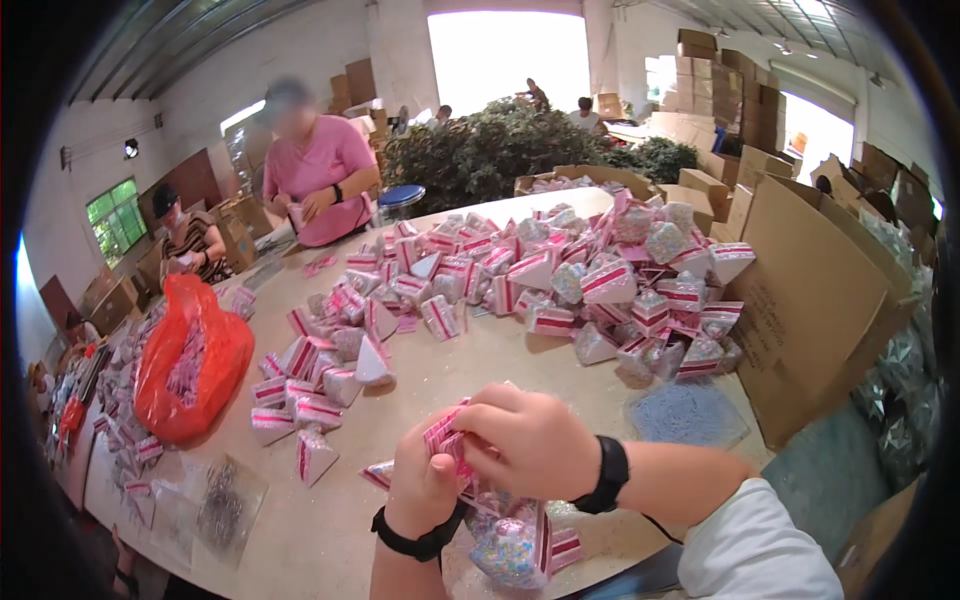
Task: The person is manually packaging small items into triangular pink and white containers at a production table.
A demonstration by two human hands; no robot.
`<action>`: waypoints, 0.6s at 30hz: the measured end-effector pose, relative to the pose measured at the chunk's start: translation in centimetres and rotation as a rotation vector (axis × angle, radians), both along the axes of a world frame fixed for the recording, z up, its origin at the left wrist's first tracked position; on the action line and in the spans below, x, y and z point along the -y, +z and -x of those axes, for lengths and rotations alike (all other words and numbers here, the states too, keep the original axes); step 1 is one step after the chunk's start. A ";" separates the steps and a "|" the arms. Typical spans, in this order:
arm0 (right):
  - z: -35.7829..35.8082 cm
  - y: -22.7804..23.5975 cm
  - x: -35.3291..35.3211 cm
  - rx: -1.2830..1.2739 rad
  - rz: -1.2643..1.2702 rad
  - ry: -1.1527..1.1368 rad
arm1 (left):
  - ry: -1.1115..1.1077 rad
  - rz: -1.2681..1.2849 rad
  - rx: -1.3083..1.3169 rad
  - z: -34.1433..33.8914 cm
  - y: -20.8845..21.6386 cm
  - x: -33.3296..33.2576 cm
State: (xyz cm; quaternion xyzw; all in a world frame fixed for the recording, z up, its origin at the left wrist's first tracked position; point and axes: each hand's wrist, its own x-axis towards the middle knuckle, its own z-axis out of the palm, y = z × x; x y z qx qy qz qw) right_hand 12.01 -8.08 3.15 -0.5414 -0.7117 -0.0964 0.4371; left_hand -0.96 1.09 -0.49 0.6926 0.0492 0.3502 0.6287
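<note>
Near the table's front edge, my left hand (418,478) is closed around a small pink-and-white striped piece (445,432), partly hidden by the fingers. My right hand (525,440) reaches over from the right, its fingers bent and pinched on the same piece. Just below my wrists lies a cake-slice ornament (512,550) with glittery, multicoloured speckles and a pink stripe. A smaller striped wedge (566,548) rests beside it. Another wedge (378,474) pokes out left of my left hand.
A large heap of cake-slice ornaments (610,282) covers the far table. To the left stand a red plastic bag (185,400) of pink pieces and a tray of dark small parts (228,510). Blue-grey strands (690,413) and a big carton (815,290) are right. A co-worker in pink (335,165) stands across.
</note>
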 end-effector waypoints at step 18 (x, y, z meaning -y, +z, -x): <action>0.1 -1.7 1.0 0.185 -0.158 -0.039 | -0.103 -0.276 -0.201 0.5 -0.3 -0.6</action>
